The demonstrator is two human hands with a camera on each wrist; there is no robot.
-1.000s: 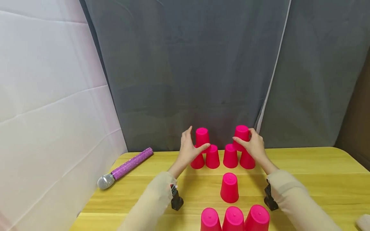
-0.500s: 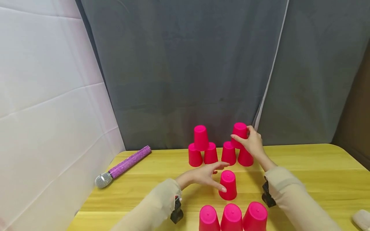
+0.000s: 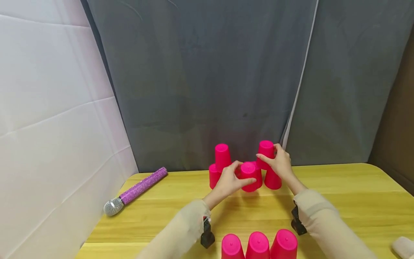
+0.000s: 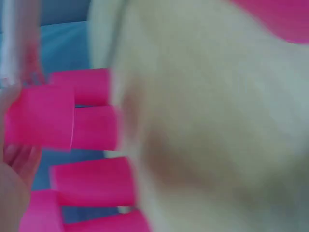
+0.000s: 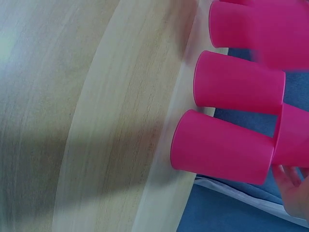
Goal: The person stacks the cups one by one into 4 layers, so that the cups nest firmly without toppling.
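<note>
Two hands grip smooth, tapered pink plastic cups — left (image 3: pixel 228 181) the lifted cup (image 3: pixel 249 176), right (image 3: pixel 280 163) the stacked top cup (image 3: pixel 266 153).

The head view is evenly and brightly lit, with soft light that seems to come from above and in front. Shadows on the yellow bench (image 3: pixel 339 187) are faint and short. No harsh glare shows; the white backdrop panel (image 3: pixel 48 108) carries a slight pink tint. Straight edges bow a little towards the frame borders. The left wrist view is heavily blurred and out of focus, with a pale sleeve (image 4: pixel 217 121) filling most of it. The right wrist view is sharper, though the bench (image 5: pixel 72 121) smears softly and bears a dim shadow band.
</note>
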